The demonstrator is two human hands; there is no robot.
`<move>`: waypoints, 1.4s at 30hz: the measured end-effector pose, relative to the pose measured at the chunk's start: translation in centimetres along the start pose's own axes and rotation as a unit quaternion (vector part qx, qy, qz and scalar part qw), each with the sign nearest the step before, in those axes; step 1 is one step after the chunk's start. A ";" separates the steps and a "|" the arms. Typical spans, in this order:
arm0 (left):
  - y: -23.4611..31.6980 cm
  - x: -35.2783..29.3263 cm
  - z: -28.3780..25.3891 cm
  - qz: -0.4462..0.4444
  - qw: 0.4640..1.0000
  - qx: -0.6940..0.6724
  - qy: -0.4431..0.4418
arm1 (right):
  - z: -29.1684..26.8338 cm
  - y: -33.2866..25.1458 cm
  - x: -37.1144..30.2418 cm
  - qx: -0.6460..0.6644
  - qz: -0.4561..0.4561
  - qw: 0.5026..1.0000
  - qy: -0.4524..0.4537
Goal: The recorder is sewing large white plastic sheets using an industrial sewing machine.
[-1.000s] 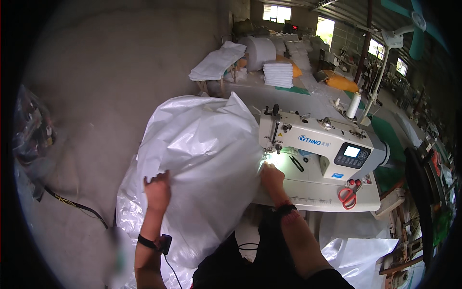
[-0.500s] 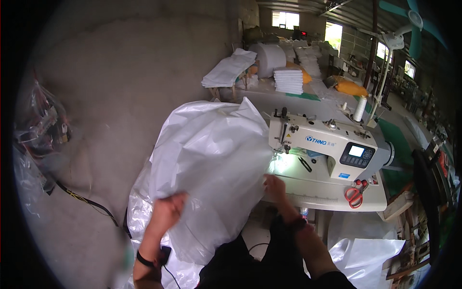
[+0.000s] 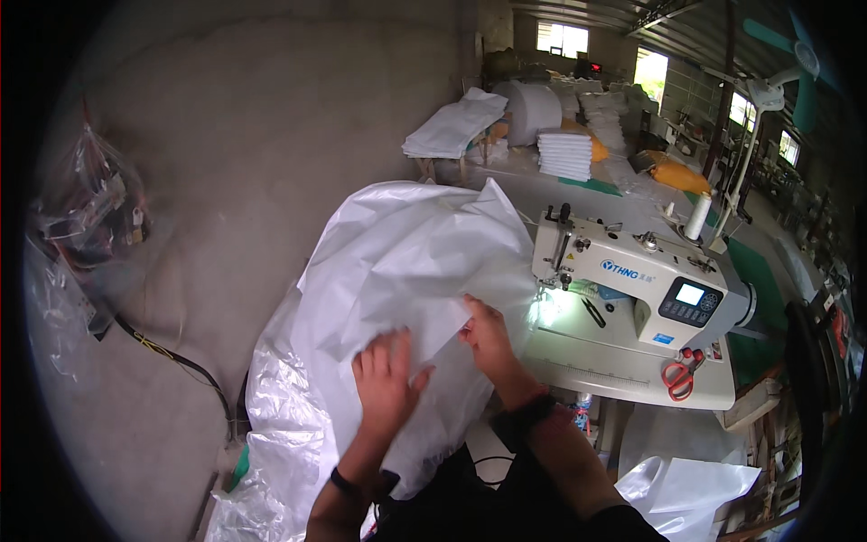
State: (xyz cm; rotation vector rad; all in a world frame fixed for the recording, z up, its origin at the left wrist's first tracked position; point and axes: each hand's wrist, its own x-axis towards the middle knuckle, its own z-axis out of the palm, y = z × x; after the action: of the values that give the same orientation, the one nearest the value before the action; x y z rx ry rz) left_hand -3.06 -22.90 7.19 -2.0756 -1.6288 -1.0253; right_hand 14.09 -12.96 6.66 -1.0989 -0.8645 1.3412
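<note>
A large heap of white woven plastic sheeting (image 3: 388, 244) hangs in folds to the left of a white sewing machine (image 3: 623, 271), with its right side near the lit needle area. My right hand (image 3: 488, 339) pinches a fold or edge of this sheeting between thumb and fingers. My left hand (image 3: 386, 379) lies over the sheeting lower down, fingers spread and thumb apart, gripping nothing. Whether its fingertips press on the plastic is hard to tell. Shinier crinkled plastic (image 3: 284, 406) trails down on the left.
Red-handled scissors (image 3: 679, 378) and dark thread snips (image 3: 593, 312) lie on the machine bed. A white thread cone (image 3: 697, 217) stands behind the machine. Folded white stacks (image 3: 564, 155) rest on the far table. More white sheeting (image 3: 686, 492) hangs below right. A black cable (image 3: 181, 366) runs along the left.
My left hand has moved up and right, and its closed fingers have spread. My right hand has shifted left from beside the machine onto the sheeting. The view has turned slightly left.
</note>
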 end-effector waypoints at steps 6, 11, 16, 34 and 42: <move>-10.9 5.1 3.8 -0.053 0.998 -0.017 -0.018 | -4.0 0.1 -2.3 0.402 0.045 0.900 -0.162; -16.9 8.6 -3.4 -0.026 0.994 0.102 -0.031 | -6.4 4.3 -3.8 -0.014 -0.153 0.976 -0.155; -12.0 11.6 -14.8 0.030 0.998 0.034 0.051 | -3.7 7.4 -3.5 -0.607 -0.417 0.671 -0.083; -5.4 -14.7 1.0 -0.044 0.668 -0.234 -0.705 | -13.2 12.6 -10.9 -0.585 -0.401 0.675 -0.205; 3.3 3.4 5.6 0.154 0.946 -0.233 -0.165 | -19.0 14.4 -8.8 -0.362 0.052 0.927 -0.080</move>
State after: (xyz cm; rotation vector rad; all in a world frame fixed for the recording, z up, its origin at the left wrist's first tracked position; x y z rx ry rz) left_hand 2.25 -17.93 6.30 -2.8387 -1.2041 -1.0709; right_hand 27.08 -25.00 -11.53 -1.6270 -1.5128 1.2294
